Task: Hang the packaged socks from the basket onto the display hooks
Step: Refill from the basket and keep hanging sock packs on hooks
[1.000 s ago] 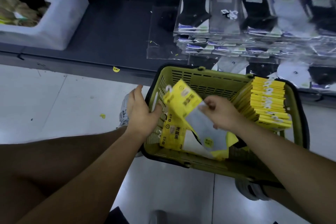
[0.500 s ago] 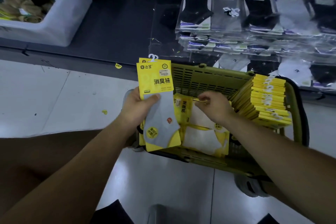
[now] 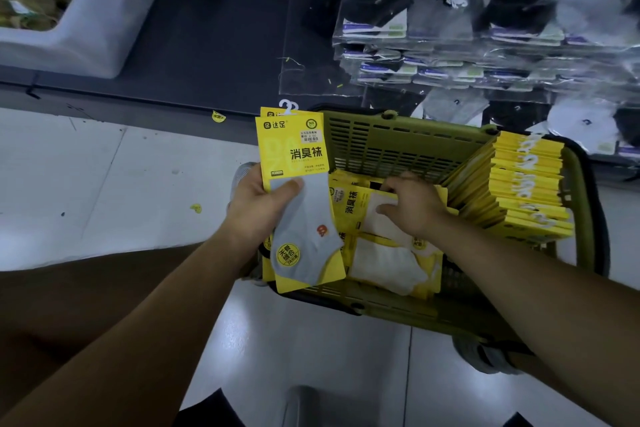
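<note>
- The left hand (image 3: 258,210) gripped a grey-sock pack (image 3: 299,198), long axis upright, hanger (image 3: 288,107) topmost, at the green basket's (image 3: 581,218) left rim.
- The right hand (image 3: 412,210), nearer, curled onto the white-sock packs (image 3: 388,253) lying flat inside; a closed grasp could not be told.
- Since half a second earlier, little had shifted; the right hand had settled lower.
</note>
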Demonstrator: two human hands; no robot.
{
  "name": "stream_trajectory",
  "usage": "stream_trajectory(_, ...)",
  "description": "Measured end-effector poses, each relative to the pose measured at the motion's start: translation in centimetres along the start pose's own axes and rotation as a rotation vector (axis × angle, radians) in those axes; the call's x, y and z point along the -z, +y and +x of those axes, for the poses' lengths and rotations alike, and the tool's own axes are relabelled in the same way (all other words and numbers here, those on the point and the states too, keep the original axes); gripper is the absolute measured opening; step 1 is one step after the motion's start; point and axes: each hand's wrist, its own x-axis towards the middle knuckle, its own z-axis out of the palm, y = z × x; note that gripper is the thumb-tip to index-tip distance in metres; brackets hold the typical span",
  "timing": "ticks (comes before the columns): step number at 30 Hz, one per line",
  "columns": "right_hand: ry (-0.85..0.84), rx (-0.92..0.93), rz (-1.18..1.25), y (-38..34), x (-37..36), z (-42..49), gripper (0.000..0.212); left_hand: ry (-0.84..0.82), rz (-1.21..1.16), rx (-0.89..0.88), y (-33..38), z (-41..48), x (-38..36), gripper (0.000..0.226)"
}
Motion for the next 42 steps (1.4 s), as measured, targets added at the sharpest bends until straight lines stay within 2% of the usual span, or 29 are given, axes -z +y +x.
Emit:
stream_trajectory(4,-0.032,-0.058,0.295,-0.1,2.1,-0.1,0.025,-0.013,-0.029,-0.008,0.2,-0.2,0.0,0.028)
stream_trajectory(8,0.084,-0.097,0.533,-0.7,5.2,-1.5,0.014,-0.013,-0.08,0.002,0.3,-0.4,-0.1,0.031)
stream_trajectory(14,0.185,-0.161,1.032,-3.5,7.2,-5.7,0.013,-0.013,-0.119,-0.006,1.0,-0.8,-1.2,0.032)
stream_trajectory(17,0.133,-0.163,1.172,-4.9,7.1,-7.7,0.012,-0.012,-0.146,-0.04,1.2,-1.3,-2.4,0.026)
stream_trajectory(19,0.103,-0.154,1.217,-5.5,7.1,-8.7,0.014,-0.057,-0.178,-0.053,1.2,-1.5,-3.5,0.036)
stream_trajectory(21,0.129,-0.144,1.164,-5.9,7.2,-9.8,0.015,-0.219,-0.231,-0.01,1.2,-2.2,-5.1,0.038)
stream_trajectory(23,0.211,-0.087,0.959,-5.8,7.4,-11.0,0.015,-0.326,-0.234,-0.022,0.9,-3.0,-7.0,0.032)
stream_trajectory(26,0.246,0.013,0.574,-3.8,8.8,-12.9,0.017,-0.273,-0.183,-0.089,-0.1,-3.4,-9.1,0.014)
stream_trajectory(29,0.305,-0.077,0.387,1.1,10.7,-14.5,0.019,-0.308,-0.217,-0.041,-0.6,-4.3,-10.4,0.023)
stream_trajectory(31,0.373,-0.172,0.283,5.3,11.3,-15.8,0.013,-0.322,-0.216,-0.025,-0.7,-4.7,-11.2,0.028)
stream_trajectory(33,0.362,-0.236,0.113,8.9,11.3,-17.1,0.011,-0.339,-0.21,-0.018,-1.0,-5.1,-12.1,0.028)
stream_trajectory(34,0.337,-0.264,0.043,10.3,11.1,-17.5,0.018,-0.342,-0.204,-0.016,-1.3,-5.3,-12.6,0.025)
stream_trajectory(37,0.318,-0.299,-0.004,12.2,10.0,-17.8,0.036,-0.361,-0.181,-0.012,-2.2,-5.7,-13.4,0.026)
stream_trajectory(42,0.329,-0.252,-0.006,12.4,8.3,-16.7,0.038,-0.365,-0.145,-0.026,-2.8,-5.5,-13.4,0.026)
